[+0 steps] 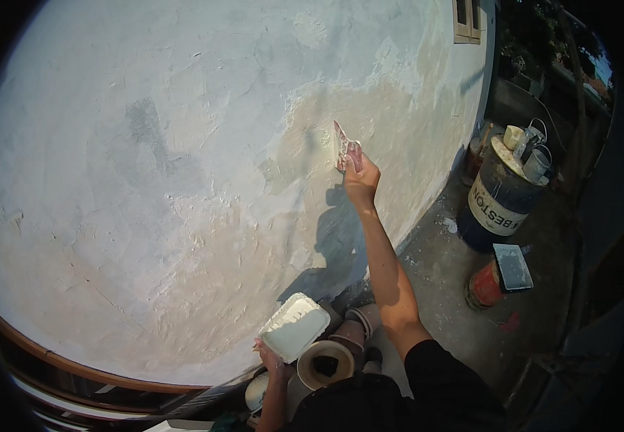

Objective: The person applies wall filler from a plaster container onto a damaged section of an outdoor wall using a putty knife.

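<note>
My right hand grips a putty knife smeared with pale filler, its blade on the patchy plastered wall, over a cream, damp-looking patch at the middle of the view. My arm is stretched out toward it and casts a shadow below. Low at the bottom, my left hand holds a shallow white tray with creamy white paste in it, close to the wall's lower part.
Pots crowd the wall's foot beneath me. A dark drum topped with containers stands at right, near a red bucket with a grey tray on it. A small window is high right; a wooden-edged opening lies lower left.
</note>
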A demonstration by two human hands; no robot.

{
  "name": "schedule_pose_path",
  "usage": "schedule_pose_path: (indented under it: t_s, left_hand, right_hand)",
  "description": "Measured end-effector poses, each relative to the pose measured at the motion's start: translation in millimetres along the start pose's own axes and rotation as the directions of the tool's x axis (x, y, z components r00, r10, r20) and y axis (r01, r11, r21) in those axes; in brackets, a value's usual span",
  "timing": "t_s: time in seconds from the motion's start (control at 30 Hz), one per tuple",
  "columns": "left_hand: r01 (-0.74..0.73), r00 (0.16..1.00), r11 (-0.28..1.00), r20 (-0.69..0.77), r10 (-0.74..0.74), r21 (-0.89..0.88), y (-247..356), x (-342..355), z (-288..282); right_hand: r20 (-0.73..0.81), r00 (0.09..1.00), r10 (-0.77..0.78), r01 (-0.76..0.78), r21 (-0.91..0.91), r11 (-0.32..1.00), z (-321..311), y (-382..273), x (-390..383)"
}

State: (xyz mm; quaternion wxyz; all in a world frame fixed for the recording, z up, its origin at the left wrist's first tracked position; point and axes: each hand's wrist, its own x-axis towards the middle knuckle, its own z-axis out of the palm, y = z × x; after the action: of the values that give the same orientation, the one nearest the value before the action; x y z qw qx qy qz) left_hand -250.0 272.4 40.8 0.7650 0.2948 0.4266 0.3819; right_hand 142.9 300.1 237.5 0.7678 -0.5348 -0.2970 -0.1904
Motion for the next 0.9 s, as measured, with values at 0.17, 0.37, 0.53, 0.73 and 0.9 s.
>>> schedule_pose_path:
  t_s: [0.17,0.37,0.53,0.73,0.9]
  left_hand:
    - [-0.002,1.0,1.0,-0.011,0.002,-0.006,-1.4,7.9,-10.1]
    - [-0.064,0.998,0.997,0.02,0.063,0.036,-14.6,31.6,-31.3]
    - [-0.044,0.999,0.999,0.004,0.044,0.013,-8.0,22.4,-33.7]
    - [-0.045,0.999,0.999,-0.012,0.045,0.005,-9.1,17.2,-42.9]
    - [0.001,0.999,0.998,-0.032,-0.003,-0.069,16.8,-14.4,-16.5]
  right_hand:
    - [0.236,0.971,0.042,0.006,-0.2,0.98,20.7,-28.7,-25.1]
    - [0.289,0.957,-0.027,0.092,-0.214,0.973,47.0,-50.1,-59.1]
    - [0.375,0.927,-0.021,0.118,-0.238,0.964,70.2,-68.4,-98.9]
    - [0.505,0.855,-0.116,0.198,-0.113,0.974,92.0,-105.6,-166.6]
    - [0.289,0.957,-0.028,0.048,-0.063,0.997,55.7,-90.1,-140.7]
